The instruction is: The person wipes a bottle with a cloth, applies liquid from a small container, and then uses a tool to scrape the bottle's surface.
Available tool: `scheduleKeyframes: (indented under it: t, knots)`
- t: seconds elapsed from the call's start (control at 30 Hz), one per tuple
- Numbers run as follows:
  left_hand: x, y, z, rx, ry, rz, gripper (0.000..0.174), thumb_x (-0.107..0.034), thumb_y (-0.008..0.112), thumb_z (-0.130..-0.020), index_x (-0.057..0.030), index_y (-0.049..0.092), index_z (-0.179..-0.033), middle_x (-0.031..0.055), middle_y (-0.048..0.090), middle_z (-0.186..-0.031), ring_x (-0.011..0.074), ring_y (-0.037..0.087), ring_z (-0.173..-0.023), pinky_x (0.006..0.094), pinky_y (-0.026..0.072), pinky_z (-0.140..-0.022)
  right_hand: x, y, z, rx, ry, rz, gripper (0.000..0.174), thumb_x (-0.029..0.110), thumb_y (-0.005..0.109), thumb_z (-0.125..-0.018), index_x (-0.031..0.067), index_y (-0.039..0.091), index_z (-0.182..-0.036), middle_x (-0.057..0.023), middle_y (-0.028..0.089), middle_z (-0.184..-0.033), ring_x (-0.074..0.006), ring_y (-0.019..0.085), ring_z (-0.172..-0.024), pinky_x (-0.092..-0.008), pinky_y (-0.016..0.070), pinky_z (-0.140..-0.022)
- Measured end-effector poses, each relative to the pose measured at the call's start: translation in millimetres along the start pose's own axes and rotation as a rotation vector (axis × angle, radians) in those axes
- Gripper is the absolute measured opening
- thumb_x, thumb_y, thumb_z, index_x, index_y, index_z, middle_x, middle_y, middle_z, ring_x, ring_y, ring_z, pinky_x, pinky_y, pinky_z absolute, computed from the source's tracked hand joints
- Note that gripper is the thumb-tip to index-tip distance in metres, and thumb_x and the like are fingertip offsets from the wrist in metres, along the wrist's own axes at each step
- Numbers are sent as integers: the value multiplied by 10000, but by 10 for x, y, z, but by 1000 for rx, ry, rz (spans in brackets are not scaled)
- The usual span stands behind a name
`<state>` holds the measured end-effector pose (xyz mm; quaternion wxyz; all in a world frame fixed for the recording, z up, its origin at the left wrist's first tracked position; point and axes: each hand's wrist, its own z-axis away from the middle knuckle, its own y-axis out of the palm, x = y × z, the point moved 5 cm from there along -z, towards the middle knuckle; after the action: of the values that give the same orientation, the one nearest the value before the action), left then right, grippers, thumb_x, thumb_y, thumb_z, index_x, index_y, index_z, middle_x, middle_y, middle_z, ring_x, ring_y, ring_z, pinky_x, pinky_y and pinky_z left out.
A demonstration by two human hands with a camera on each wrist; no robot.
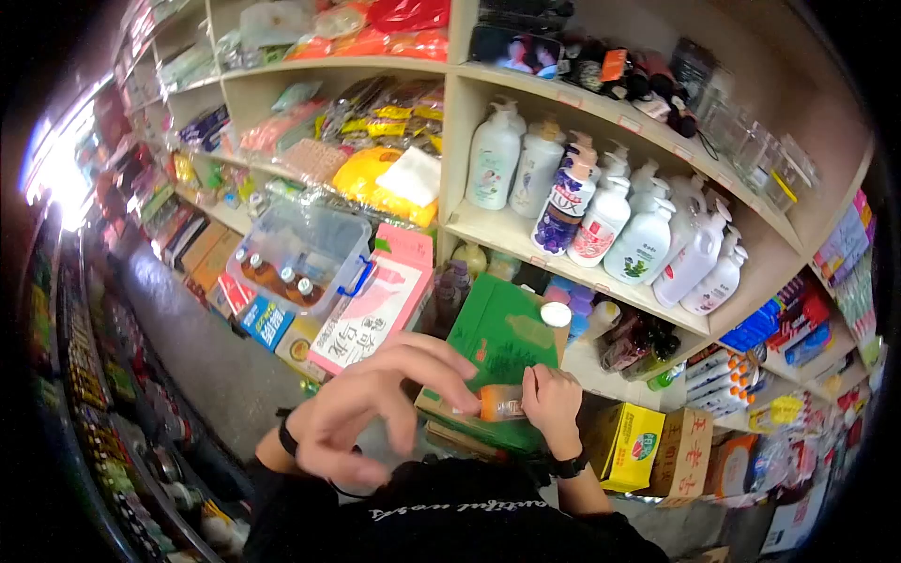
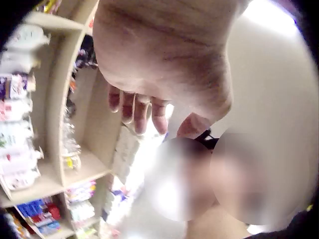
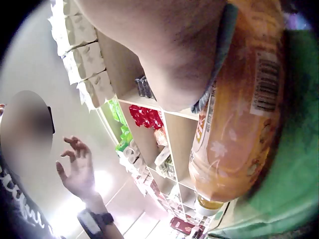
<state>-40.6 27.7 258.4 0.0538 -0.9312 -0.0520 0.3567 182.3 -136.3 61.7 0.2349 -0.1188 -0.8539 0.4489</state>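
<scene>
From where I stand, an orange bottle [image 1: 500, 403] lies on its side on a green box [image 1: 493, 328], right in front of the person. The right hand [image 1: 552, 403] is at one end of it, fingers curled, gripping what looks like a grey cloth [image 3: 223, 55] against the bottle. The left hand [image 1: 371, 403] is raised and open, its fingers loosely bent and holding nothing.

A white round lid [image 1: 556, 314] sits near the far edge of the green box. On the person's left are a pink box [image 1: 380, 300] and a clear plastic tub [image 1: 314, 230] holding brown bottles [image 1: 263, 274] with pale caps. Beyond the green box, pump bottles [image 1: 568, 211] crowd a shelf [image 1: 601, 274]; to the right, a yellow box [image 1: 636, 446] is just beside a brown carton [image 1: 682, 450].

In the head view the left hand gets in the way, covering a lower corner of the pink box and part of the green one. The right fingertips are hidden, and only a strip of the cloth shows in the right wrist view, so I can't tell how far the fingers wrap the bottle. The left wrist view cuts off the top of the palm.
</scene>
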Motion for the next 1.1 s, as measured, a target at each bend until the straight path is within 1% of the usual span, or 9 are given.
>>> scheduleKeyframes:
  t: [0.03,0.1,0.13,0.17,0.4,0.83,0.93,1.03,1.1]
  knots:
    - [-107,56,-81,-39,80,74,252,-386,777,-806,-201,670,-938,151,704,-1285,394,507,-1294,514,406,-1098,-8,1,-2,1,15,2,286,207,643,-989,59,620,-745,-143,664,-691,-352,656,-636,-462,522,-618]
    - [-333,135,-276,15,175,159,199,-351,763,-801,-234,643,-909,109,719,-1234,340,478,-1270,454,397,-1036,-24,37,1,7,0,14,285,206,641,-992,59,624,-748,-145,670,-698,-357,658,-641,-468,523,-628]
    - [-404,199,-313,5,194,184,152,-328,738,-819,-250,635,-899,71,703,-1262,302,450,-1255,421,387,-998,-37,57,6,-11,8,24,284,205,638,-994,59,627,-751,-147,675,-706,-362,660,-646,-474,523,-637]
    - [-461,201,-386,86,184,207,113,-322,707,-882,-239,632,-897,55,692,-1240,311,508,-1219,432,409,-985,-53,102,23,4,-6,23,284,205,638,-994,59,627,-751,-147,675,-706,-362,660,-646,-474,523,-637]
    - [-452,391,-592,158,236,389,139,-319,726,-892,-233,619,-916,30,709,-1173,287,528,-1173,422,405,-980,-109,141,65,3,18,7,292,212,629,-998,60,624,-749,-151,682,-721,-373,666,-662,-482,522,-660]
    - [-450,427,-570,155,280,440,193,-313,761,-911,-222,595,-950,-15,740,-1048,241,564,-1088,402,398,-972,-24,35,11,10,27,-10,280,200,632,-993,47,630,-758,-165,690,-731,-376,671,-679,-483,522,-666]
    - [-424,382,-464,137,284,407,206,-312,769,-915,-219,590,-958,-26,747,-1019,231,573,-1069,397,396,-970,0,2,13,-15,17,-22,274,198,635,-990,51,633,-760,-164,691,-731,-373,672,-679,-486,520,-665]
    - [-275,246,-328,50,238,208,219,-311,777,-920,-216,584,-966,-36,754,-990,220,581,-1049,393,394,-968,-16,23,35,-42,1,-13,265,200,644,-983,54,634,-761,-156,690,-725,-371,671,-671,-491,516,-661]
    - [-35,160,-230,-10,118,-101,333,-261,884,-819,-216,557,-861,-35,735,-973,230,558,-1010,390,404,-922,-11,4,38,-47,12,-13,262,201,650,-979,55,636,-762,-151,687,-720,-368,671,-668,-491,515,-657]
